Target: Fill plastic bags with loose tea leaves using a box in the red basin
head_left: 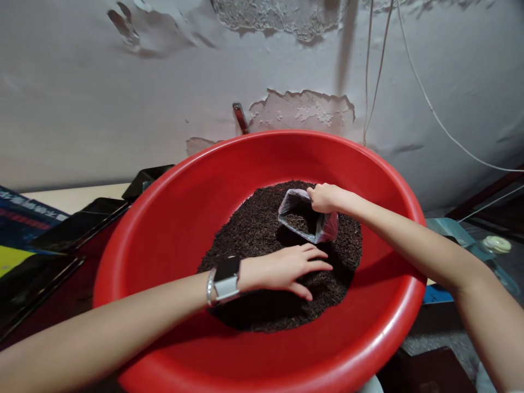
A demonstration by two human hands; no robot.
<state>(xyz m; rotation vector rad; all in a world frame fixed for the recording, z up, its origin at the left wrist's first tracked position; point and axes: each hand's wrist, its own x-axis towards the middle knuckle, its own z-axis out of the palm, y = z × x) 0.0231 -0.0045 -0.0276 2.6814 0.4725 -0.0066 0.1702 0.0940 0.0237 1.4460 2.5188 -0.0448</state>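
Note:
A big red basin fills the middle of the view, with a heap of dark loose tea-like leaves in its bottom. My right hand grips the rim of a clear plastic bag, which lies tilted on the heap with its mouth facing left. Some of the dark leaves sit inside the bag. My left hand, with a watch on its wrist, hovers over or rests on the heap just below the bag. Its fingers are spread and hold nothing.
Black trays stand left of the basin on a pale surface. Behind it rises a wall with peeling paint and hanging white cords. A clear container with a pale cap is at the right, and a dark box below it.

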